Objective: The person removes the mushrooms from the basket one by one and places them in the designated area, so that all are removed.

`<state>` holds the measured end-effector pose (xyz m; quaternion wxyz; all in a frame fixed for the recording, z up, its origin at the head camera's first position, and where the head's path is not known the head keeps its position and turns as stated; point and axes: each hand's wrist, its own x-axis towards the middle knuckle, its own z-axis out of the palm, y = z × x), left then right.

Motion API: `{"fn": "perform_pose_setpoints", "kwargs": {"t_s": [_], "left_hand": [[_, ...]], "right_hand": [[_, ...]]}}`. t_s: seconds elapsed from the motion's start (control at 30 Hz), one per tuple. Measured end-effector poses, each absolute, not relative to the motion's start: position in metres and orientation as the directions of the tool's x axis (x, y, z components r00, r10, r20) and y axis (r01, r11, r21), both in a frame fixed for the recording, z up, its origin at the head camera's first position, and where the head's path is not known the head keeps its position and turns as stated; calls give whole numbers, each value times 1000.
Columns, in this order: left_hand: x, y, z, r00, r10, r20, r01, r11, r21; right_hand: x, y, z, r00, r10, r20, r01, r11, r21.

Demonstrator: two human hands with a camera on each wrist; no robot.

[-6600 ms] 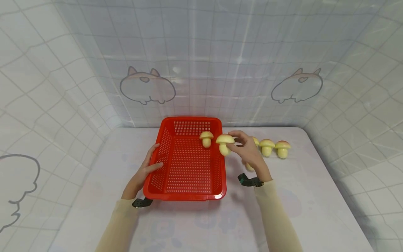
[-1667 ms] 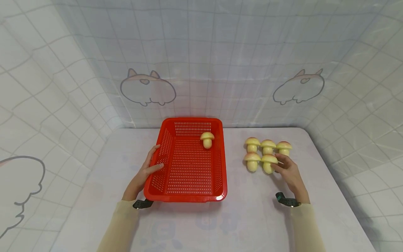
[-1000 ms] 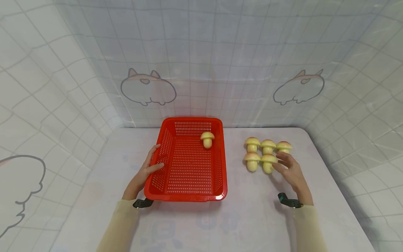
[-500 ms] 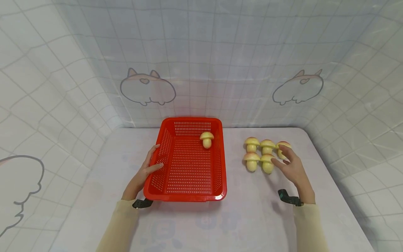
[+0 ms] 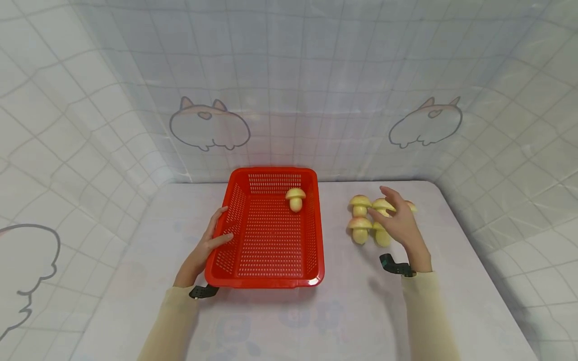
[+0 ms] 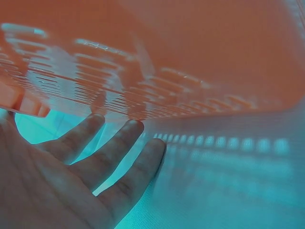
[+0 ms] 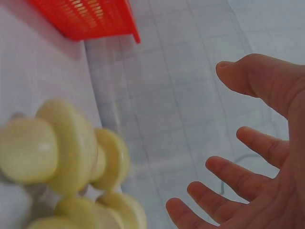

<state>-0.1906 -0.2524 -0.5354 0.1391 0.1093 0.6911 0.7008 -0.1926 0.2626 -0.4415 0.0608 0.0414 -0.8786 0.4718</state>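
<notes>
My left hand (image 5: pixel 202 250) holds the left rim of a red perforated plastic basket (image 5: pixel 262 283), thumb over the rim and fingers against the outer wall (image 6: pixel 214 57). One yellow toy mushroom (image 5: pixel 295 199) lies inside, near the back right. To the basket's right, several more mushrooms lie in two rows; a front one (image 5: pixel 359 229) and a back one (image 5: pixel 359 201) show best. Above the right end of this group hovers my right hand (image 5: pixel 401 220), fingers spread and holding nothing. It partly hides the mushrooms beneath, including the far-right one (image 5: pixel 412 205). The right wrist view shows the mushrooms (image 7: pixel 66 148) apart from the fingers.
A pale table (image 5: pixel 352 311) with a faint printed pattern lies under everything. White grid-patterned sheeting (image 5: pixel 289 100) rises at the back and both sides. A dark camera band sits on each wrist.
Earlier, my right hand carried a mushroom beside the basket; it then stood in the front row on the right. The hand has since let go, risen and moved left. My left hand stays put.
</notes>
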Motion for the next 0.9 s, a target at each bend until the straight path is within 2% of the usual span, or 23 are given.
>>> {"fn": "perform_pose_setpoints", "kwargs": {"t_s": [0.3, 0.53, 0.9], "left_hand": [[-192, -252, -537, -940, 340, -20, -24, -9, 1000], [-192, -252, -534, -943, 331, -31, -35, -7, 999], [-192, -252, -533, -942, 333, -38, -40, 0, 999]], "right_hand": [[-208, 235, -436, -986, -72, 148, -164, 447, -879], [-216, 204, -427, -987, -116, 114, -155, 441, -884], [-229, 166, -422, -967, -218, 130, -212, 411, -887]]}}
